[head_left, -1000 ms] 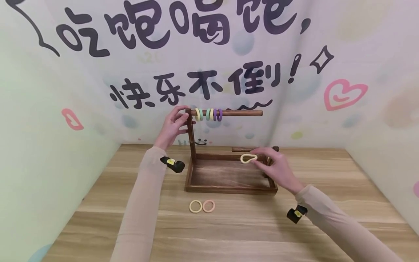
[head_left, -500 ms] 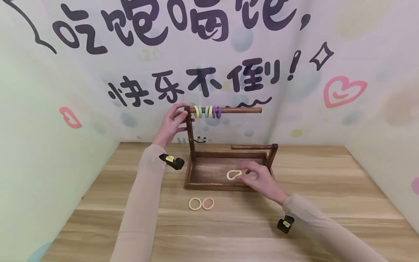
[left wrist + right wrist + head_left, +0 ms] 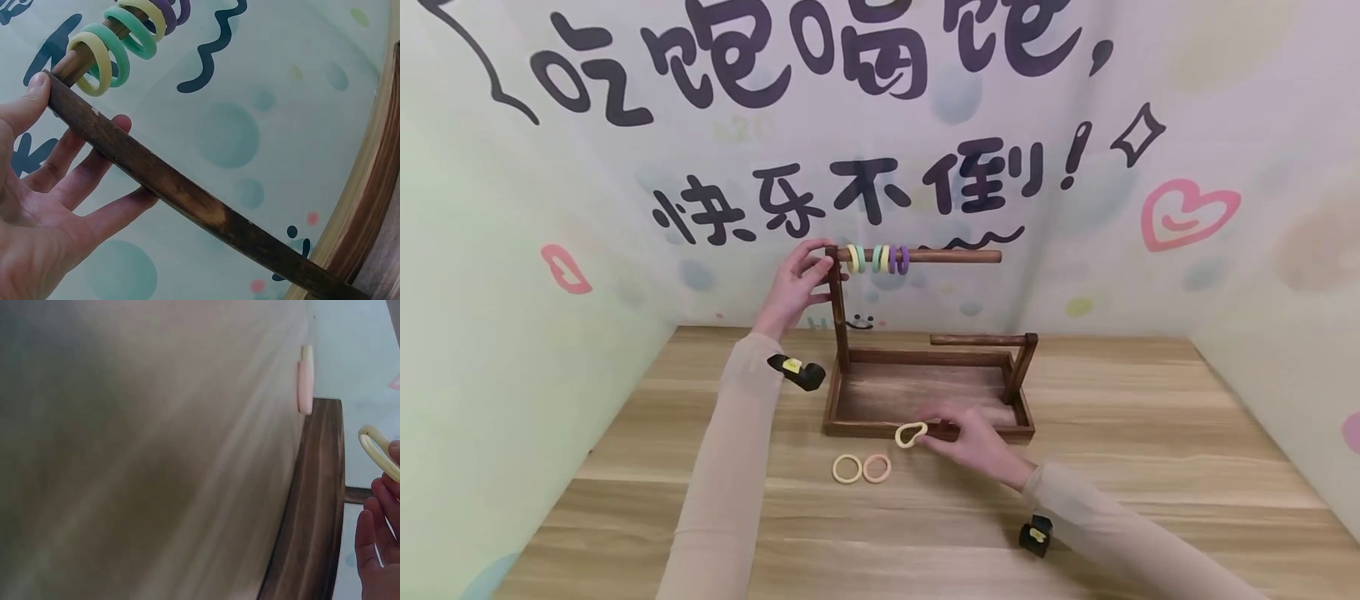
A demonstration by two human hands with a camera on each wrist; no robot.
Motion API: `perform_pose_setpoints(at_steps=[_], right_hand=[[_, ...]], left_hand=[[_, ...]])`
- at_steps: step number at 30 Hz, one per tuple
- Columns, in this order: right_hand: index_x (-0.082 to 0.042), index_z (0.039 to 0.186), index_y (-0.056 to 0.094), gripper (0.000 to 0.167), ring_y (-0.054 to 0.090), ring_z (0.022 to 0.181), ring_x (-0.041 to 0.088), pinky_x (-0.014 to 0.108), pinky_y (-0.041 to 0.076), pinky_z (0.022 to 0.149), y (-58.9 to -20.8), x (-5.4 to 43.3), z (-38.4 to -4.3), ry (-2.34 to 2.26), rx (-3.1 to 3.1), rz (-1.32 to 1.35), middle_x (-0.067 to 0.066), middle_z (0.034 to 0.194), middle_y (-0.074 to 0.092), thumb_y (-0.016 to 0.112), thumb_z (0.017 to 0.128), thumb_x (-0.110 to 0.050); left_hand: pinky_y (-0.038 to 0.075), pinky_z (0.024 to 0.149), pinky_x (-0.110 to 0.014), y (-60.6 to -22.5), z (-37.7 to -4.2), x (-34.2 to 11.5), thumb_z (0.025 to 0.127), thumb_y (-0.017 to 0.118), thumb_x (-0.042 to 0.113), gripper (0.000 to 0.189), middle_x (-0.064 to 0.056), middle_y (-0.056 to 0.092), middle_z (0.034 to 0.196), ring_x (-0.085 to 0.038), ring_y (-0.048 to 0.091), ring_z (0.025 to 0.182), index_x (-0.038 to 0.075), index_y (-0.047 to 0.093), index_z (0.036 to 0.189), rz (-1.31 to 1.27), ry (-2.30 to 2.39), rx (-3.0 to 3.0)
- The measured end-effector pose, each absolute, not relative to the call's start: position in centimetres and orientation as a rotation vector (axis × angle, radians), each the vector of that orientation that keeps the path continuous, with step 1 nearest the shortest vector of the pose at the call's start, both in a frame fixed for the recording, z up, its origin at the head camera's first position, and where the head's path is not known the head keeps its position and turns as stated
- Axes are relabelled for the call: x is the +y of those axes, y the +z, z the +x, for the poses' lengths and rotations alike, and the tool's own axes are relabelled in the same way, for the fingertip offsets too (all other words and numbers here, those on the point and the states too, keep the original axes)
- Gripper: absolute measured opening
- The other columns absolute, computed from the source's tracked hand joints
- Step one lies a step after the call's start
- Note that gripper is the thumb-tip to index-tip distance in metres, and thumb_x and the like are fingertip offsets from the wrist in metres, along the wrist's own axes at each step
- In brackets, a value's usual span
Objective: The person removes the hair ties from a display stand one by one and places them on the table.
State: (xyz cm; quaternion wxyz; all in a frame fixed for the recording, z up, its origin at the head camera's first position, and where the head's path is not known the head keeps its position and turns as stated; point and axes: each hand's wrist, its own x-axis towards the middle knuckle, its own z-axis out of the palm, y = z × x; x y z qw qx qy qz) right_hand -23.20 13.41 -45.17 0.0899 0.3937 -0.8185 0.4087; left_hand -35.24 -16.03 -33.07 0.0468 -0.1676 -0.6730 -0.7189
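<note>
A dark wooden stand has a tray base [image 3: 850, 429], an upright post [image 3: 838, 317] and a top rod [image 3: 955, 257] that carries several coloured rings [image 3: 880, 258]. My left hand [image 3: 816, 267] grips the top of the post [image 3: 187, 200], thumb on one side and fingers [image 3: 94, 215] behind it, right beside the rings [image 3: 106, 56]. Over the tray's front edge, my right hand [image 3: 928, 432] pinches a pale yellow ring [image 3: 911, 434], squeezed into an oval. In the right wrist view that ring [image 3: 378, 450] shows above my fingertips [image 3: 381, 537], with the tray's edge [image 3: 312, 519] beside them.
A yellow ring [image 3: 847, 469] and a pink ring [image 3: 877, 468] lie side by side on the wooden table [image 3: 1150, 417], just in front of the tray. A lower short rod [image 3: 977, 339] stands at the tray's back right. Decorated walls close in on three sides.
My right hand has carried the pale yellow ring from near the low rod at the tray's back right forward and left to the tray's front edge. The left hand stayed on the post.
</note>
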Motion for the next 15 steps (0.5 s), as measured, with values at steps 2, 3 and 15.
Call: perform_pose_setpoints(at_steps=[2, 3, 15], right_hand=[[-0.001, 0.107, 0.069, 0.027, 0.063, 0.104, 0.026, 0.043, 0.048, 0.094, -45.49, 13.21, -22.81, 1.212, -2.461, 1.184, 0.01, 0.108, 0.069, 0.076, 0.083, -0.011], [-0.003, 0.107, 0.069, 0.026, 0.063, 0.105, 0.025, 0.042, 0.048, 0.094, -45.7, 13.11, -22.69, 1.211, -2.475, 1.185, 0.008, 0.108, 0.069, 0.076, 0.083, -0.012], [0.001, 0.106, 0.069, 0.023, 0.067, 0.087, 0.014, 0.028, 0.055, 0.076, -45.63, 12.5, -22.46, 1.369, -2.571, 1.18, 0.007, 0.097, 0.071, 0.074, 0.086, -0.008]], left_hand=[[0.051, 0.086, -0.053, -33.22, -35.29, -15.97, 0.1, 0.054, 0.019, 0.031, -0.009, 0.056, 0.108, -0.025, 0.065, 0.1, 0.012, 0.051, 0.13, -0.519, -2.204, -2.056], [0.051, 0.086, -0.053, -33.31, -35.33, -15.96, 0.1, 0.054, 0.019, 0.032, -0.009, 0.056, 0.107, -0.025, 0.065, 0.1, 0.012, 0.051, 0.13, -0.52, -2.204, -2.058], [0.049, 0.088, -0.056, -33.07, -35.56, -16.35, 0.1, 0.054, 0.02, 0.029, -0.01, 0.055, 0.107, -0.028, 0.064, 0.102, 0.016, 0.053, 0.128, -0.518, -2.198, -2.06]])
